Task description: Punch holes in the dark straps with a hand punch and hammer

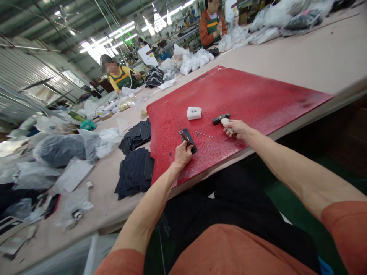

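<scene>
On the red mat [241, 88], my left hand [183, 153] is closed round a slim metal punch [183, 135], over a small black piece [192, 142] lying flat. My right hand [236, 129] grips a hammer [221, 118] by its pale handle, with the dark head low over the mat. Between my hands lies a thin metal rod [204, 134]. A white block [194, 112] with a small mark on top rests farther back. The punch's lower tip is too small to make out.
Stacks of black pieces [135, 172] lie left of the mat. Plastic bags [60, 147] and a phone [52, 206] are farther left. Two people, one in a yellow sleeve [116, 83], one in an orange sleeve [205, 30], are across the table.
</scene>
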Tool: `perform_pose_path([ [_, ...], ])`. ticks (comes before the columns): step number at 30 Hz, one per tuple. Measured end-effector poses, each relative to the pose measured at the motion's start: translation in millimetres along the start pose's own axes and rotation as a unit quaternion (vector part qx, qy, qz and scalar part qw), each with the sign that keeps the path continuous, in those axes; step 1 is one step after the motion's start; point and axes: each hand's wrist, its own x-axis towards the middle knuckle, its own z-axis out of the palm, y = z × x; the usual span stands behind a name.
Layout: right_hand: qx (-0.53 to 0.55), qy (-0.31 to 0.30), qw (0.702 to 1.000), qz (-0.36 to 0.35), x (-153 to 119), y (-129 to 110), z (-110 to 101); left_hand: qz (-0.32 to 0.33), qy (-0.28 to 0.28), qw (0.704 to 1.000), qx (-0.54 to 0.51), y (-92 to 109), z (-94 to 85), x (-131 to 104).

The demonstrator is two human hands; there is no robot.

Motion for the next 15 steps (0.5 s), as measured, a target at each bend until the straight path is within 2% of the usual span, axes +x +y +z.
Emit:
perform_pose_path([
  [8, 0.001, 0.003, 1.000, 0.001, 1.5, 6.7, 1.8, -0.037, -0.050, 0.998, 0.017, 2.9, -4.5, 0.2],
  [15, -0.014, 0.002, 1.000, -0.008, -4.2, 7.2, 4.7, -0.042, -0.042, 0.998, 0.020, 6.9, -7.2, -3.2],
])
